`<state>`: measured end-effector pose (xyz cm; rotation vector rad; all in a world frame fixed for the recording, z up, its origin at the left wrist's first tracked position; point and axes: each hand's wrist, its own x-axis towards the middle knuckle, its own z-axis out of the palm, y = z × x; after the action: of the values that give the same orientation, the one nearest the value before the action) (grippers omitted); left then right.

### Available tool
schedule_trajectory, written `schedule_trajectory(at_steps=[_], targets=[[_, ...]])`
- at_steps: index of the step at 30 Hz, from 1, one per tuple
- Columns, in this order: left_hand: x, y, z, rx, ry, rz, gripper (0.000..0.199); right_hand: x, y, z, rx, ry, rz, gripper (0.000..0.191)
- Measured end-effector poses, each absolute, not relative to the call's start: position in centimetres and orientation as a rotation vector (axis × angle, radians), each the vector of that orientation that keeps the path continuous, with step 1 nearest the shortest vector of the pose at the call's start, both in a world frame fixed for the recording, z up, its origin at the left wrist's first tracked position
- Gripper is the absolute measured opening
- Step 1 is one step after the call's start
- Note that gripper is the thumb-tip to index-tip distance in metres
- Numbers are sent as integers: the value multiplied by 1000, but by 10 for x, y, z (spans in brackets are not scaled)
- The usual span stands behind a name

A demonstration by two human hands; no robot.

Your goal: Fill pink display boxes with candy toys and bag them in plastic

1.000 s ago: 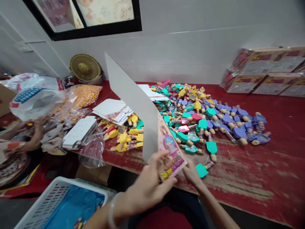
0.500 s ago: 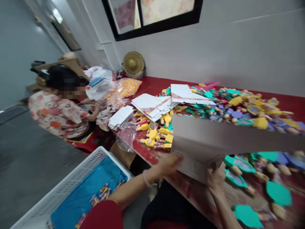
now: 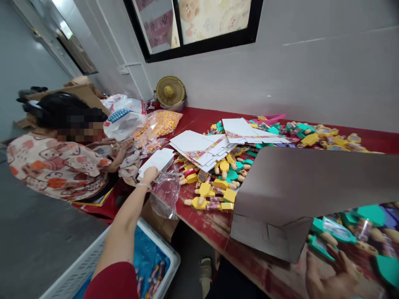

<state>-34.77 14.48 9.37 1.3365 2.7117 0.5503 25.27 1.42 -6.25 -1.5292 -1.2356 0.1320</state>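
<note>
My left hand point(image 3: 149, 174) reaches over the table edge and grips a small stack of white flat card blanks point(image 3: 158, 161); a bangle shows on that wrist. My right hand point(image 3: 332, 278) is low at the right, fingers spread, holding nothing, close to large teal toy candy paddles point(image 3: 336, 230). Just left of it stands a grey-brown cardboard box point(image 3: 274, 195), its flaps open, not touched by either hand. Yellow toy candy pieces point(image 3: 207, 192) lie beyond the box, below a heap of printed white card sheets point(image 3: 199, 145).
A person in a floral top point(image 3: 52, 166) works at the table's left end, beside a white plastic bag point(image 3: 123, 124) and a bag of yellow pieces point(image 3: 158, 128). Below my left arm is a white basket point(image 3: 168, 243) with blue lining. The table is red and worn point(image 3: 199, 211).
The view has swung left. My left hand has moved off the box to the white card stack. My right hand has dropped lower right, and the box no longer sits between my hands.
</note>
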Motion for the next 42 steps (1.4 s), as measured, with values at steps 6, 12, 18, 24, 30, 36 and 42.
schedule_trajectory(at_steps=[6, 12, 18, 24, 30, 36, 42], targets=[[-280, 32, 115, 1402, 2769, 1143, 45, 186, -23, -25, -1306, -1513, 462, 37], [-108, -96, 61, 1231, 1934, 1456, 25, 94, -35, 52, -941, -1232, 1371, 65], [-5, -74, 65, 1043, 1457, 1220, 59, 131, -41, 75, -905, -765, 1611, 67], [37, -61, 56, 1194, 1235, 866, 67, 186, -44, 52, -818, -606, 1815, 67], [34, -46, 51, 1563, 1377, 795, 61, 214, -40, 34, -986, -828, 1561, 61], [25, -20, 95, 1843, 1463, 849, 78, 260, -24, 45, -1256, -1696, 1271, 54], [25, -18, 70, 1202, 1360, 1017, 59, 283, -32, 45, -1516, -1205, 599, 76]])
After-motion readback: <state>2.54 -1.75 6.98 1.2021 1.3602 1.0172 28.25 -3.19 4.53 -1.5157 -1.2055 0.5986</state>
